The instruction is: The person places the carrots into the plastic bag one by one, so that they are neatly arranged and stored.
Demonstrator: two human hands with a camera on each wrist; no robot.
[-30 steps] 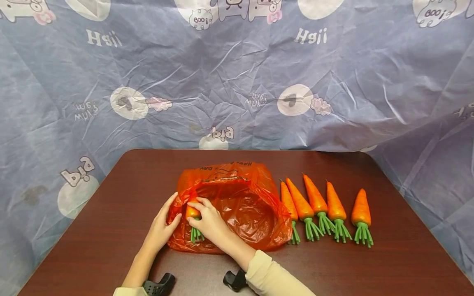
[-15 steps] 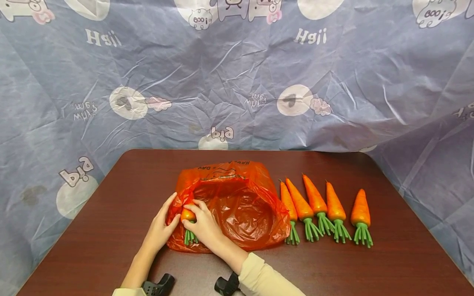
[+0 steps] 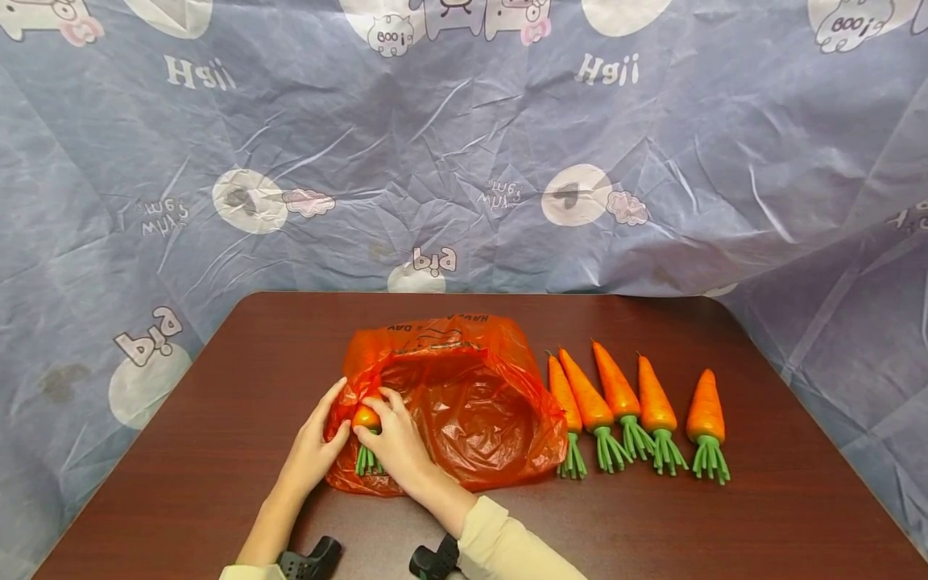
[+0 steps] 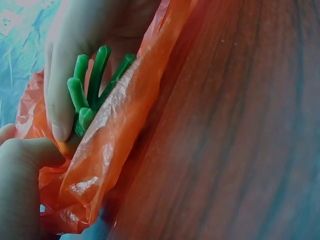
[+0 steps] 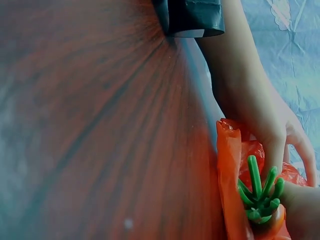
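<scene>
A thin red-orange plastic bag (image 3: 442, 332) lies on the table with its mouth spread toward me. My left hand (image 3: 313, 443) holds the bag's left edge, thumb at the inner side. Inside that left end, my right hand (image 3: 399, 443) grips a carrot (image 3: 366, 417) by its thick upper end, green stalks toward me. The carrot's tip is hidden by bag and fingers. In the left wrist view the stalks (image 4: 97, 82) stick up behind a fold of the bag (image 4: 112, 135). The right wrist view has the carrot's stalks (image 5: 260, 197) beside the left thumb.
Several more carrots lie on the brown table (image 3: 790, 483) right of the bag, stalks toward me; the nearest carrot (image 3: 565, 395) is right against the bag's edge. One carrot (image 3: 706, 407) lies apart at the far right. A patterned cloth (image 3: 464, 161) hangs behind the table.
My right hand has moved left with the carrot, bringing it against the bag's left side near my left hand. The left hand has stayed in place.
</scene>
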